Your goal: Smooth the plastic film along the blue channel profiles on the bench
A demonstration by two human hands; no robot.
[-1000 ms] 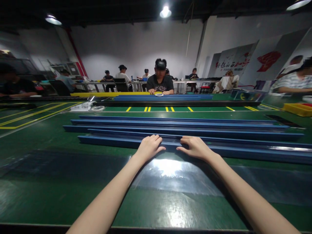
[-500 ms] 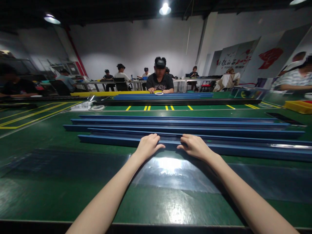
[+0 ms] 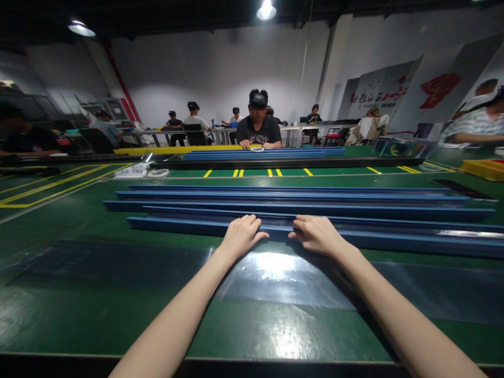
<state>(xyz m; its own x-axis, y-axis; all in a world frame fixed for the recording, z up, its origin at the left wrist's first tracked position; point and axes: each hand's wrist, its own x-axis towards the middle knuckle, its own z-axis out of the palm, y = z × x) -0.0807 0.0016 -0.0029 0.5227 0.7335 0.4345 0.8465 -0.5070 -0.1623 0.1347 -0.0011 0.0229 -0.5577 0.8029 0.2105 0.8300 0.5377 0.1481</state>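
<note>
A long blue channel strip lies across the green table, nearest to me. My left hand grips its near wall left of the middle, fingers curled over into the channel and thumb on the front face. A short gap to the right, my right hand holds the same strip in a like way. Between me and the strip, a clear plastic sheet lies flat on the table under my forearms. More blue channel strips rest just behind, side by side.
A black strip and further blue strips lie farther back. Across the table sits a person. A phone-like dark slab and a yellow tray are at right; a white tape roll lies at left.
The view has shifted very slightly. My hands keep the same hold on the blue channel strip, and nothing else has visibly moved.
</note>
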